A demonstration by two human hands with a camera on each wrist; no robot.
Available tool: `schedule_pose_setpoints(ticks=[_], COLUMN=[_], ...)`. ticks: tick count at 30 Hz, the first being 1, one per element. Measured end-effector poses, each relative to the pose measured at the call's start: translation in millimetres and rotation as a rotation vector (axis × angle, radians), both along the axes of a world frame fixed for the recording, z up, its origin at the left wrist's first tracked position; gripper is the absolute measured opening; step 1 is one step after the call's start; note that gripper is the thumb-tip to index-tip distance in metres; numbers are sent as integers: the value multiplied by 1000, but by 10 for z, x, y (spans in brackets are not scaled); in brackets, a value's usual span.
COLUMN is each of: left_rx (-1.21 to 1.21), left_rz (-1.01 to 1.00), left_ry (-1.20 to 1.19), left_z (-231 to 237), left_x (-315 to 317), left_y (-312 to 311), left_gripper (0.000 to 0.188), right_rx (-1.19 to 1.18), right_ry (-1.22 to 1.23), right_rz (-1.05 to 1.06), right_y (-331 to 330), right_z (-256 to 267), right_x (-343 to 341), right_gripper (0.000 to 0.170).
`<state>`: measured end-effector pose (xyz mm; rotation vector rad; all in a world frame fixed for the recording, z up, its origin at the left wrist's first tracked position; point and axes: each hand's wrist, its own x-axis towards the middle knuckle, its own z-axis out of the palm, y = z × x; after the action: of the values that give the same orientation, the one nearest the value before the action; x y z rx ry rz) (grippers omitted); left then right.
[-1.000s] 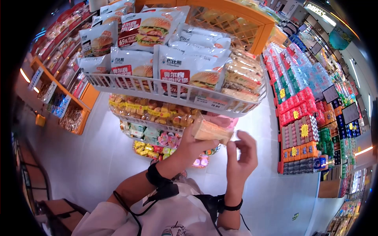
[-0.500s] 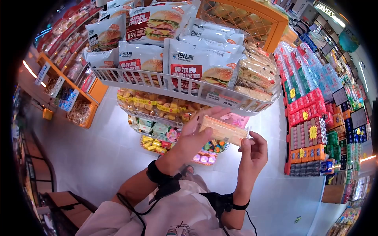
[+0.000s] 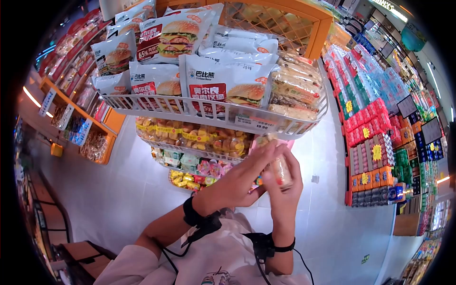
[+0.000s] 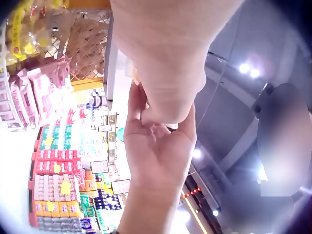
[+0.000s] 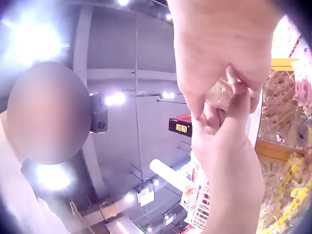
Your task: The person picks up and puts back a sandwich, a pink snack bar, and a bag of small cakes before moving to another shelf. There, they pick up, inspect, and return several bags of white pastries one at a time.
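A clear-wrapped, pale filled bread (image 3: 281,172) is held upright between both hands in front of the rack. My right hand (image 3: 287,192) grips it, thumb on the near side and fingers curled round the far side. My left hand (image 3: 242,175) holds its upper left part, fingers bent over toward the right hand. From the right wrist, a bit of the shiny wrapper (image 5: 219,95) shows between the two hands. Most of the packet is hidden by my left hand (image 4: 170,83) in the left wrist view, with my right hand (image 4: 158,151) below it.
Just beyond the hands stands a tiered rack; its white top basket (image 3: 213,116) holds burger packets (image 3: 221,85) and similar wrapped breads (image 3: 297,83). Bagged buns (image 3: 190,135) fill the tier below. Drink packs (image 3: 370,142) are stacked at right, an orange shelf unit (image 3: 102,137) at left.
The packet has turned from lying lengthwise to upright. My right hand has gone from touching its end to gripping it, and my left hand has moved over its top.
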<state>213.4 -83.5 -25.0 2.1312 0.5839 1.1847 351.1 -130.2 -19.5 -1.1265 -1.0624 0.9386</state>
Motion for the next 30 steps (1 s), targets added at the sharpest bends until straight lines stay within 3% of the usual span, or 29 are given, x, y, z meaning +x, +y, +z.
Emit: schedule_pose_setpoints(ticks=[1,2,5,17,22,24,27,30], left_rx=[71,136,258,135,234,378,515,513], left_rz=[65,112,183,153,145,187,251,189], left_ry=[2,27,50,-103,-76,-64,-46,-7], left_z=[-32,-41,54,23,172,399,799,983], left_x=[-1,-33,-103,-168,-216,-170,-65,-45], left_y=[6,16,82,97,208,328,631,1008], left_gripper=[89,86,78,64,52,43,33,22], right_rx=[-47,-82,-13,-55,82,138,387,440], right_ry=[48,239,302,286,100,55,-210,-481], right_rz=[-20,-8,26,-96,-115,-94,-192,-292], right_y=[-6,-36,-20,67,225,401,694,963], right_z=[62,157,72,-16,113,297,583,736], right_x=[12,5,90,177,351,473,591,682], right_gripper=[61,42,33,26,15,20,22,27])
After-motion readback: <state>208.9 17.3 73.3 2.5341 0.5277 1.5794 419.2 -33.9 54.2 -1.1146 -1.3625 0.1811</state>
